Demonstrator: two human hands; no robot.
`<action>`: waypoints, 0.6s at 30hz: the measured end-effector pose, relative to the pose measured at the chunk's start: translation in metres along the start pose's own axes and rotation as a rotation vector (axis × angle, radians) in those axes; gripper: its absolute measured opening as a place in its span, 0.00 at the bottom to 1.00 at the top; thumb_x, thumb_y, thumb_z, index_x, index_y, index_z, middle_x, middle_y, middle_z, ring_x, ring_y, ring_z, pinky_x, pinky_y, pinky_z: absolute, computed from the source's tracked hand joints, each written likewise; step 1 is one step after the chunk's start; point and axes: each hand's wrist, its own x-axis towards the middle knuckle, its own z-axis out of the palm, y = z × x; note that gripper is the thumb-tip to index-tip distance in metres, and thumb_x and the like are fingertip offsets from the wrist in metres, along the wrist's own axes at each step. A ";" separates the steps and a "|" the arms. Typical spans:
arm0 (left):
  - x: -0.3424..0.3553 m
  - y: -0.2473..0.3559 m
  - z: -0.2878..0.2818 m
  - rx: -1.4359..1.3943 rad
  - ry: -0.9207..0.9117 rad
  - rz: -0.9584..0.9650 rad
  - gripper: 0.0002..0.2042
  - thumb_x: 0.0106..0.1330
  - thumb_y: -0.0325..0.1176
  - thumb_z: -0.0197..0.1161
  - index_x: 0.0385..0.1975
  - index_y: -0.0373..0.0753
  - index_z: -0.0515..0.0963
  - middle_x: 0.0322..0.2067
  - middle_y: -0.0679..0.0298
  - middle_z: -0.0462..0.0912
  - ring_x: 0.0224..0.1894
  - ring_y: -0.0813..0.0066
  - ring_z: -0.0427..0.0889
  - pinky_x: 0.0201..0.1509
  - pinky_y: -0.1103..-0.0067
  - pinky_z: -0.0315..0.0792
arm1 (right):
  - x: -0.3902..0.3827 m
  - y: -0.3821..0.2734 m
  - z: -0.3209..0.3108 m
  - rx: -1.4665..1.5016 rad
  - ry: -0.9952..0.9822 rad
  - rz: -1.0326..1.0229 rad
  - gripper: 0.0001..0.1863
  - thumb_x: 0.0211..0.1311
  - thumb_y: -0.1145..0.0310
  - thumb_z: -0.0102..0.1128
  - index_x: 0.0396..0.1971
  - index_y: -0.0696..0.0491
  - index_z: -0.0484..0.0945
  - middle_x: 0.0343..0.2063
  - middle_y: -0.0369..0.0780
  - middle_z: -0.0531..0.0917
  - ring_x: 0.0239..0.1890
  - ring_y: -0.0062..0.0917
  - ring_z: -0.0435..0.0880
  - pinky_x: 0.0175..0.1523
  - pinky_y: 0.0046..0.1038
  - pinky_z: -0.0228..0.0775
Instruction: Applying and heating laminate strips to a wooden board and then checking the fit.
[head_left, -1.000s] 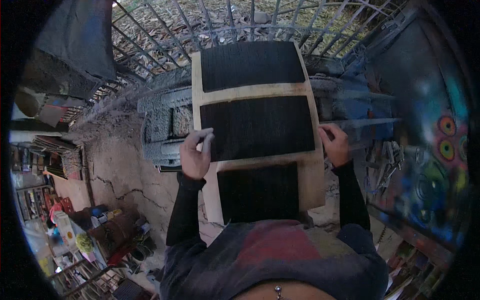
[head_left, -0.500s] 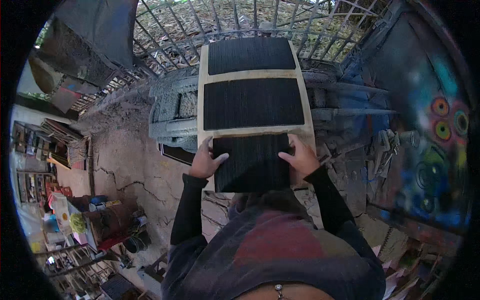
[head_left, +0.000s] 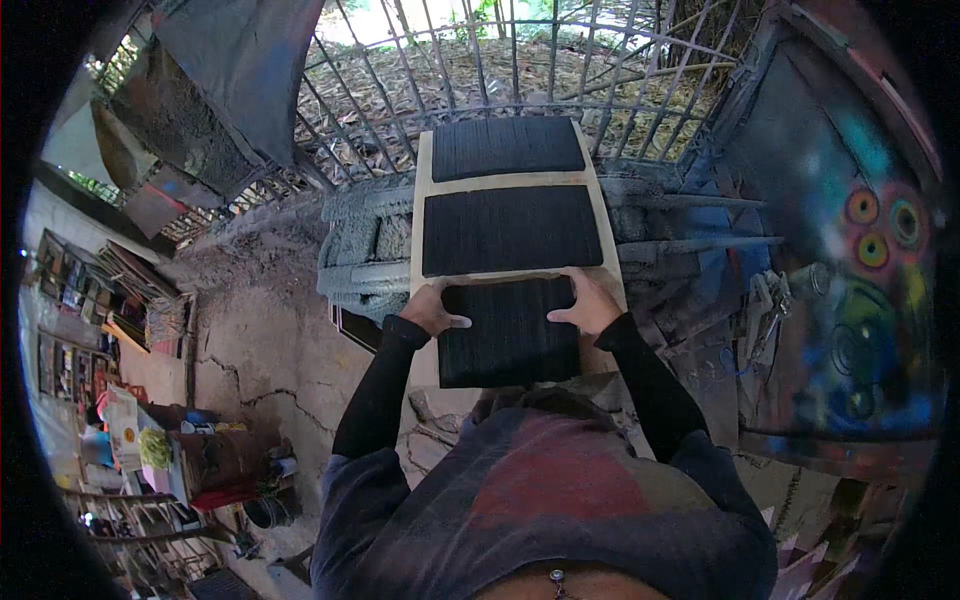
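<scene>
A black rectangular panel point(head_left: 510, 335) with a finely streaked surface lies at the near end of a long pale board point(head_left: 606, 235). My left hand point(head_left: 434, 308) grips its left edge near the far corner, thumb on top. On the opposite edge my right hand point(head_left: 592, 302) has the same hold, its thumb pointing inward. The undersides of the fingers are hidden. Beyond it, a middle black panel point(head_left: 510, 230) and a far black panel point(head_left: 508, 147) rest on the board, with pale strips between them.
Under the board is a grey, crusted support with bars point(head_left: 680, 245) reaching right. A metal grille point(head_left: 480, 70) stands behind it. To the right is a paint-covered panel point(head_left: 850, 290). Cracked floor point(head_left: 260, 360) stretches left, toward a cluttered table point(head_left: 175, 455).
The whole view has tilted up, showing more beyond the grille. Both hands still hold the near black panel's sides, now closer to its far corners.
</scene>
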 end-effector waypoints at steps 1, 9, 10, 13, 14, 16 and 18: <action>0.001 0.002 -0.002 -0.006 0.009 -0.002 0.41 0.47 0.43 0.79 0.60 0.35 0.66 0.54 0.44 0.75 0.59 0.54 0.74 0.63 0.65 0.69 | 0.000 -0.003 -0.001 -0.041 0.009 0.030 0.43 0.43 0.63 0.77 0.60 0.56 0.64 0.51 0.53 0.77 0.55 0.43 0.76 0.57 0.36 0.69; 0.000 0.020 -0.018 0.012 0.220 0.027 0.41 0.45 0.41 0.80 0.60 0.44 0.64 0.48 0.44 0.73 0.53 0.45 0.75 0.58 0.63 0.72 | 0.006 -0.033 -0.034 -0.037 0.051 0.055 0.43 0.45 0.62 0.77 0.60 0.48 0.61 0.46 0.53 0.76 0.51 0.48 0.77 0.57 0.41 0.69; 0.000 0.023 -0.019 0.022 0.253 0.038 0.41 0.45 0.41 0.79 0.61 0.45 0.64 0.48 0.44 0.73 0.53 0.45 0.75 0.58 0.62 0.72 | 0.007 -0.037 -0.037 -0.040 0.074 0.057 0.42 0.45 0.63 0.77 0.60 0.47 0.61 0.46 0.53 0.76 0.51 0.48 0.77 0.56 0.42 0.70; 0.003 0.033 -0.024 0.043 0.322 0.025 0.41 0.46 0.39 0.79 0.61 0.48 0.64 0.49 0.43 0.71 0.52 0.44 0.75 0.58 0.61 0.72 | 0.012 -0.046 -0.044 -0.029 0.149 0.035 0.41 0.45 0.65 0.76 0.60 0.46 0.62 0.46 0.52 0.76 0.51 0.48 0.77 0.56 0.42 0.70; 0.004 0.036 -0.026 0.054 0.345 0.014 0.41 0.46 0.38 0.79 0.62 0.48 0.64 0.49 0.43 0.71 0.52 0.43 0.75 0.58 0.61 0.72 | 0.013 -0.049 -0.046 -0.024 0.166 0.044 0.41 0.45 0.65 0.76 0.60 0.45 0.62 0.46 0.51 0.76 0.51 0.48 0.77 0.56 0.42 0.70; 0.006 0.040 -0.030 0.040 0.426 0.082 0.40 0.46 0.37 0.79 0.61 0.49 0.65 0.48 0.44 0.71 0.52 0.43 0.75 0.58 0.61 0.73 | 0.014 -0.053 -0.049 -0.005 0.231 0.021 0.41 0.45 0.66 0.76 0.60 0.45 0.62 0.48 0.50 0.75 0.51 0.48 0.76 0.55 0.42 0.71; 0.008 0.046 -0.030 0.053 0.522 0.118 0.39 0.45 0.33 0.79 0.60 0.48 0.66 0.47 0.45 0.70 0.49 0.43 0.75 0.55 0.62 0.73 | 0.015 -0.057 -0.051 -0.018 0.285 0.022 0.40 0.45 0.68 0.76 0.59 0.47 0.63 0.50 0.49 0.74 0.52 0.48 0.76 0.55 0.42 0.72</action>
